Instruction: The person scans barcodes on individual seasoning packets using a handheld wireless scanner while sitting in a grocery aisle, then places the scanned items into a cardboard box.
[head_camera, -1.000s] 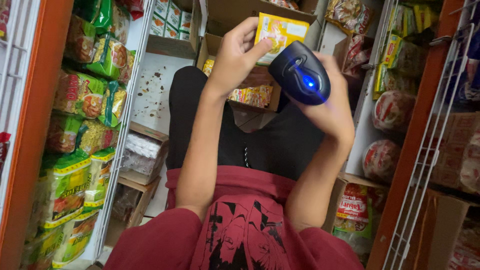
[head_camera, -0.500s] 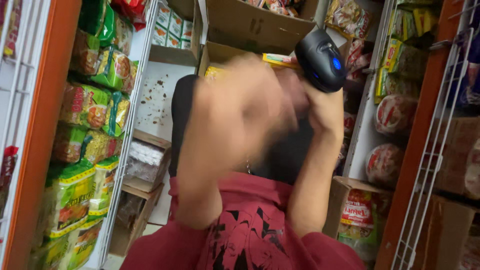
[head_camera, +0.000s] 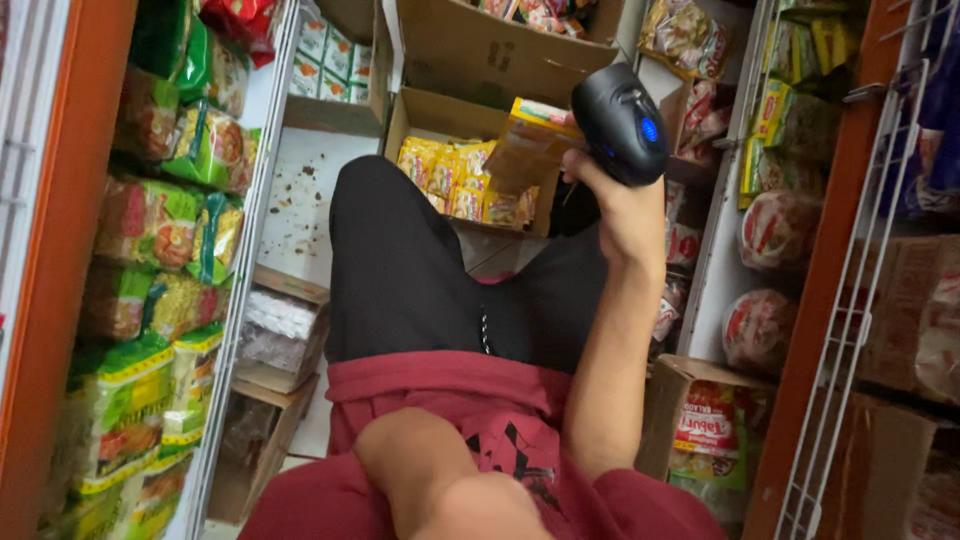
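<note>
We sat in a narrow shop aisle, shelves (head_camera: 255, 180) rising on both sides, their white wire fronts and orange uprights packed with crinkly plastic noodle packets (head_camera: 150, 215) in green, yellow and red. The pale floor (head_camera: 300, 200) ahead was speckled with dark crumbs. Beyond our black-trousered knee (head_camera: 390, 250) stood an open cardboard box (head_camera: 425, 115), its brown flaps raised, holding rows of glossy yellow packets (head_camera: 455, 180).

Our right hand (head_camera: 625, 205) was raised, its grip closed tight around the handle of a rounded black scanner (head_camera: 620, 120) of smooth plastic, with a small blue light on its back. Just past the scanner a yellow packet (head_camera: 530, 145) showed in the air, blurred; we could not tell what held it up.

Our left hand was out of sight: only the bare forearm (head_camera: 430, 470) crossed our red shirt (head_camera: 480, 400) at the bottom edge, so its grip could not be judged. Round packets (head_camera: 775, 225) on the right-hand shelf were soft and hard to make out.
</note>
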